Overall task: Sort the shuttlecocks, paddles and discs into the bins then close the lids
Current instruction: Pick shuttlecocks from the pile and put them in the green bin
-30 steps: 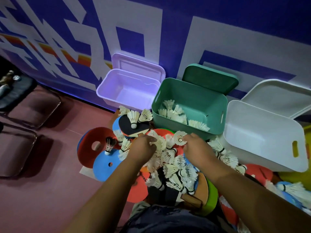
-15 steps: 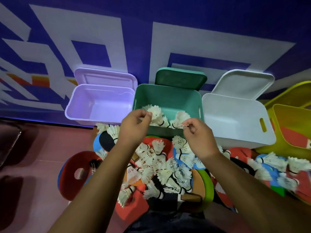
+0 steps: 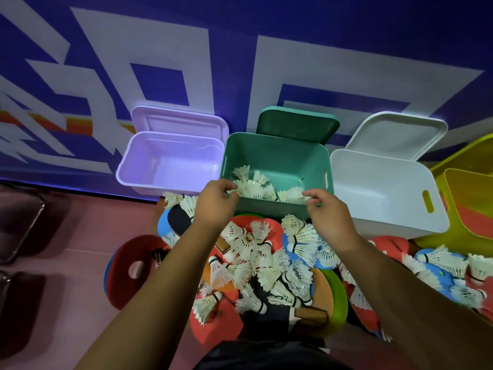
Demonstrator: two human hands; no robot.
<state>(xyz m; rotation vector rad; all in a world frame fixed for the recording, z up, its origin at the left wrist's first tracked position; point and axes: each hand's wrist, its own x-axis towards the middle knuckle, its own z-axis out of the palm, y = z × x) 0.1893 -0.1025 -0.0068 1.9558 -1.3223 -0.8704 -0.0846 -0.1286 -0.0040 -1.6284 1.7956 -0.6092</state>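
Three open bins stand in a row against the wall: a purple bin (image 3: 170, 166), a green bin (image 3: 269, 209) and a white bin (image 3: 378, 193). Several white shuttlecocks (image 3: 256, 185) lie inside the green one. My left hand (image 3: 216, 202) is at its near rim, fingertips pinched on a shuttlecock (image 3: 237, 192). My right hand (image 3: 329, 213) hovers at the same rim, its fingers loosely apart and holding nothing. On the floor below is a pile of shuttlecocks (image 3: 256, 252) on top of discs and paddles, among them a red disc (image 3: 133, 268) with a hole and a paddle (image 3: 312, 316) with a wooden handle.
Each bin's lid is propped behind it: purple lid (image 3: 178, 121), green lid (image 3: 296, 124), white lid (image 3: 400, 132). A yellow bin (image 3: 469, 198) stands at the far right, with more shuttlecocks (image 3: 448, 265) in front of it. A blue and white wall rises behind the bins. Dark chair seats (image 3: 18, 222) are at the left.
Both hands rose from the floor pile with shuttlecocks and moved to the green bin, then lowered to its near rim. The right hand's shuttlecock has been let go. The view shifted right.
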